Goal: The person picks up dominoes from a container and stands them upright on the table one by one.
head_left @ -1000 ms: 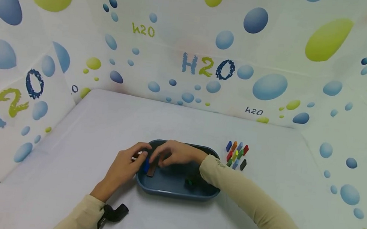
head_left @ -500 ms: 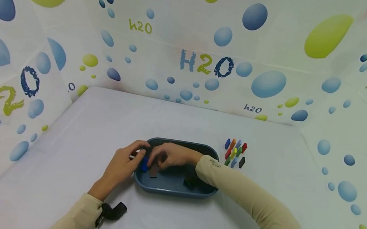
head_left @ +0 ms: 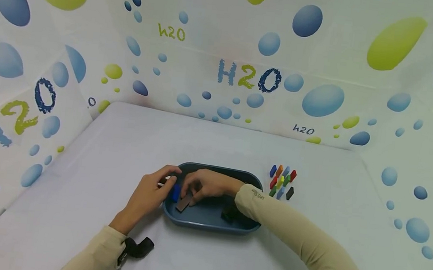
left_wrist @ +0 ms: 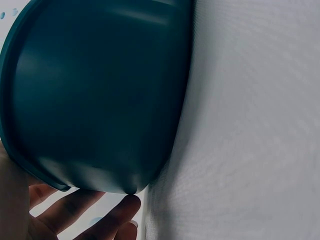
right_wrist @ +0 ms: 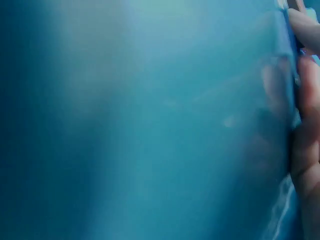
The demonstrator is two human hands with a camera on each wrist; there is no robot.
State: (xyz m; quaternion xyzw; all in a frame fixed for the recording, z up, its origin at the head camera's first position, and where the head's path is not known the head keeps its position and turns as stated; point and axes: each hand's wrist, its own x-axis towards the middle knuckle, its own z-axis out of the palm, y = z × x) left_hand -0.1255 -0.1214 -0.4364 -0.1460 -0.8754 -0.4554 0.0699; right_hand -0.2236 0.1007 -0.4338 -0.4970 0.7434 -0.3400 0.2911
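Observation:
A blue-grey oval tub (head_left: pixel 210 228) stands on the white cloth. My left hand (head_left: pixel 150 192) holds its left end, thumb at the rim; in the left wrist view its fingers (left_wrist: pixel 117 215) touch the outer wall. Inside the tub my right hand (head_left: pixel 206 185) pinches a flat brown block (head_left: pixel 183 203), domino-like, between thumb and fingers. Beside it, against the left wall, lies a blue block (head_left: pixel 176 193), partly hidden by the hands. A dark green or black piece (head_left: pixel 228 213) sits at the tub's right, shaded by the forearm. The right wrist view is blurred, mostly tub wall.
Behind and to the right of the tub, several small coloured blocks (head_left: pixel 281 181) stand upright in close rows on the cloth. The right sleeve (head_left: pixel 290 223) crosses over the tub's right rim. A printed curtain (head_left: pixel 241 124) closes off the back and sides.
The brown block has turned from nearly upright in view to a slant, its lower end pointing down-left, with the right hand's fingers now closer on it. The left hand keeps its place.

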